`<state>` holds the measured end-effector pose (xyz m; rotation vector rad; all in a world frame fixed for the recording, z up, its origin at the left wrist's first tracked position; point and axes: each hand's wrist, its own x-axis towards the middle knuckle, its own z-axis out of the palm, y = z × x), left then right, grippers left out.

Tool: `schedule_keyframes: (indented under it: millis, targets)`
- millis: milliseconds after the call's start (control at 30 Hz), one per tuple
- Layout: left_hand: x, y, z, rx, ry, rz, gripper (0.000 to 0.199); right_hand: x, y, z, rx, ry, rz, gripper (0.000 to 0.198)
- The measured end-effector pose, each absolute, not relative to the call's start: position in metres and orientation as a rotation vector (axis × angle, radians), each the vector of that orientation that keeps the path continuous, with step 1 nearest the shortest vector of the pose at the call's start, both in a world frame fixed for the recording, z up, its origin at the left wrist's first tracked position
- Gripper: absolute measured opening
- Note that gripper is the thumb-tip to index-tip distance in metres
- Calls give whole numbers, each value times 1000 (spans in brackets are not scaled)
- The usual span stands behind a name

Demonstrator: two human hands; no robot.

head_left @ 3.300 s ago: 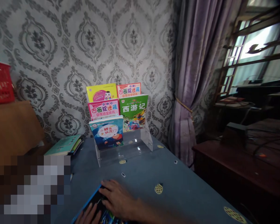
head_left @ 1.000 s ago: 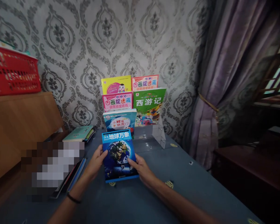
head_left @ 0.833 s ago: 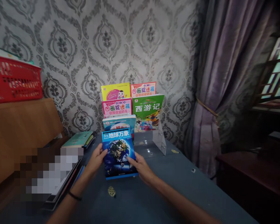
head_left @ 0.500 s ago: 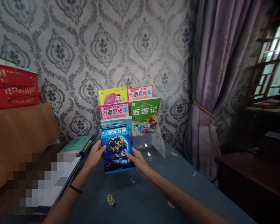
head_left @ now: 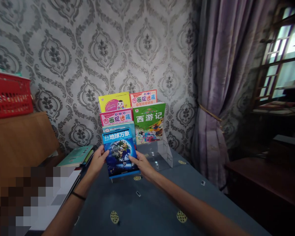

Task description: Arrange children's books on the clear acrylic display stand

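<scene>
A blue book [head_left: 120, 160] with a globe on its cover is held upright, leaning slightly back, at the front left of a clear tiered rack [head_left: 165, 152]. My left hand [head_left: 99, 158] grips its left edge, thumb on the cover. On the right edge, my right hand [head_left: 142, 164] pinches it the same way. Just behind stands a light-blue book [head_left: 131, 127], mostly covered. Higher up are a pink book [head_left: 116, 118] and a yellow book [head_left: 113, 101]. In the right column, a green book [head_left: 149, 124] stands before an orange-pink book [head_left: 144, 97].
At left, a red basket [head_left: 9, 95] sits on a brown box [head_left: 27, 137]. Stacked books [head_left: 75, 155] lie beside it on the dark patterned tablecloth [head_left: 147, 209]. A purple curtain [head_left: 213, 82] hangs at right, against the patterned wall [head_left: 88, 49].
Both hands have brought the blue book slightly up and closer to the rack, its bottom edge now higher over the cloth. The view has shifted a little to the right.
</scene>
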<state>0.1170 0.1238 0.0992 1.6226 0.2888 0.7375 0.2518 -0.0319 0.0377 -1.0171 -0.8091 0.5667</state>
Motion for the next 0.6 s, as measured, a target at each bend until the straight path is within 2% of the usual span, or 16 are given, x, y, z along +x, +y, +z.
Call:
schedule_keyframes:
  millis: [167,600]
  targets:
    - [120,125,99,1635,290,748,53,257,-31,38,-1029,-836,517,47]
    - [118,132,94,1718,318,772,48,261,-31,36,-1049,-856,536,46]
